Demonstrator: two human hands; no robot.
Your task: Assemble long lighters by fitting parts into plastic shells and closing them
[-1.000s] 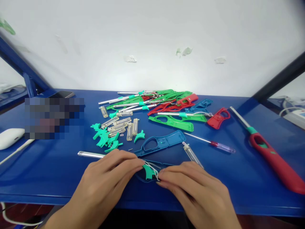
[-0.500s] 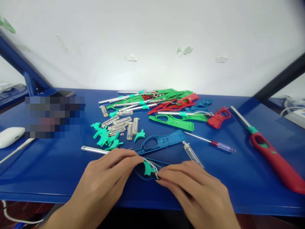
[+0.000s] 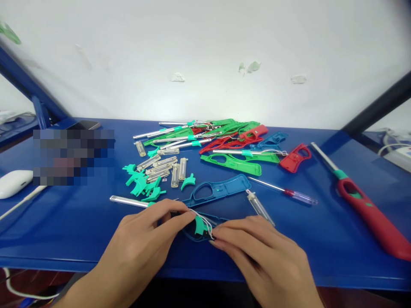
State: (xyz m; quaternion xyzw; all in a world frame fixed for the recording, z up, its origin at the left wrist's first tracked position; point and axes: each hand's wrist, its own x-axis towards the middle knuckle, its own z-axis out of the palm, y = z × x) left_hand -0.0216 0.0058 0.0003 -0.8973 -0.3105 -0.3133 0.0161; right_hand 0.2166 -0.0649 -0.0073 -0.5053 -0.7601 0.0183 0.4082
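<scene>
A blue lighter half-shell [image 3: 193, 238] lies at the table's front, partly hidden beneath both hands. In its opening sits a green trigger [image 3: 200, 226], with thin white wires [image 3: 208, 226] running past it. My left hand [image 3: 147, 239] is closed at the shell's left end, its thumb and fingertips by the trigger and wires; what they grip is covered. A metal lighter tube [image 3: 128, 201] pokes out leftward from behind that hand. My right hand [image 3: 263, 248] pinches the wires at the trigger's right side, over the shell's handle. Another blue half-shell [image 3: 221, 191] lies just behind.
Behind lie green triggers [image 3: 139, 184], clear fuel tanks [image 3: 175, 175], and a heap of tubes and green half-shells [image 3: 231, 164]. To the right are a lone fuel tank [image 3: 259, 208], a screwdriver [image 3: 297, 196] and a red assembled lighter [image 3: 369, 209]. A white case [image 3: 16, 184] sits left.
The metal tube has shifted slightly right. My left index finger and thumb have moved a little apart, showing a gap between them. My right hand keeps its pinch in nearly the same place.
</scene>
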